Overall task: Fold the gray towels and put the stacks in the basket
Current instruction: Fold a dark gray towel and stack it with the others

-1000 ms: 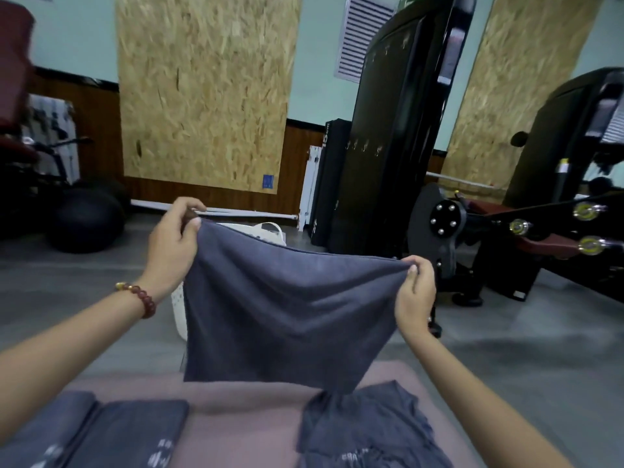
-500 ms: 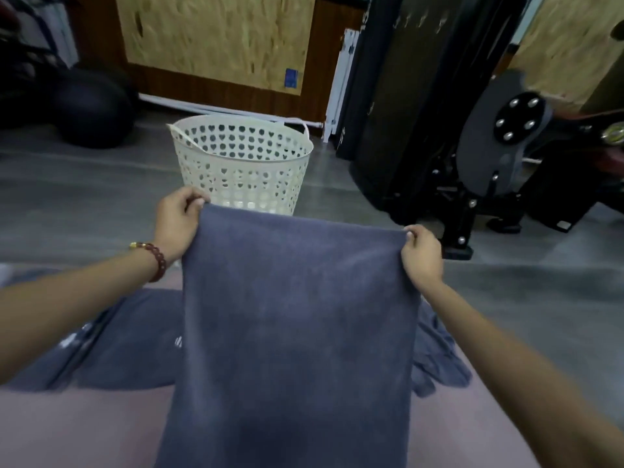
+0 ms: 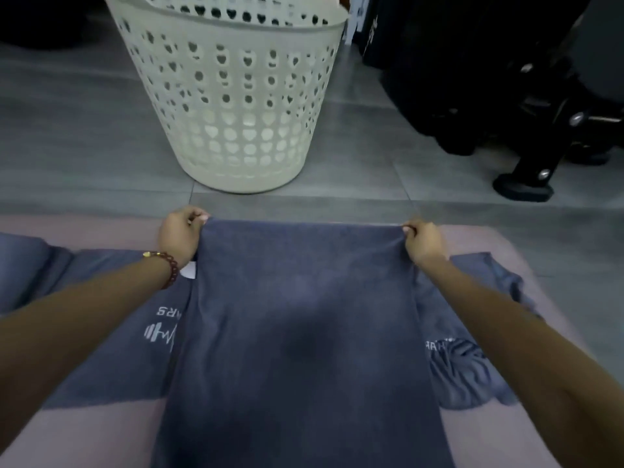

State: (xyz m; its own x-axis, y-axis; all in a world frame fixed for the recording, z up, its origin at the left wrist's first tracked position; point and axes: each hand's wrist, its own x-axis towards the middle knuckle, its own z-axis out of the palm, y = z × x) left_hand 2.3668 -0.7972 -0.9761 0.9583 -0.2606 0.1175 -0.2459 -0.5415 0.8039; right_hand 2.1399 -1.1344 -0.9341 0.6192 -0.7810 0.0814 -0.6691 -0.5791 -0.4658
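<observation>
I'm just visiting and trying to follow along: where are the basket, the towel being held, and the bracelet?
basket [image 3: 236,106], head view, on its perforated front wall.
held towel [image 3: 304,315], head view, on the middle of the spread cloth.
bracelet [image 3: 172,268], head view, on the beads at the left wrist.

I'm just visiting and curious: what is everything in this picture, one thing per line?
basket: one, cream, perforated, on the floor beyond the mat
spread towel: one, gray, down the middle over the mat
folded towels: two visible, gray, on the mat at left
crumpled towel: one, gray, on the mat at right
mat: one, pink, under the towels
floor: gray tiles, around the basket
gym machine: black, upper right
bracelet: one, dark red beads, left wrist
left hand: pinches the spread towel's far left corner
right hand: pinches its far right corner
</observation>
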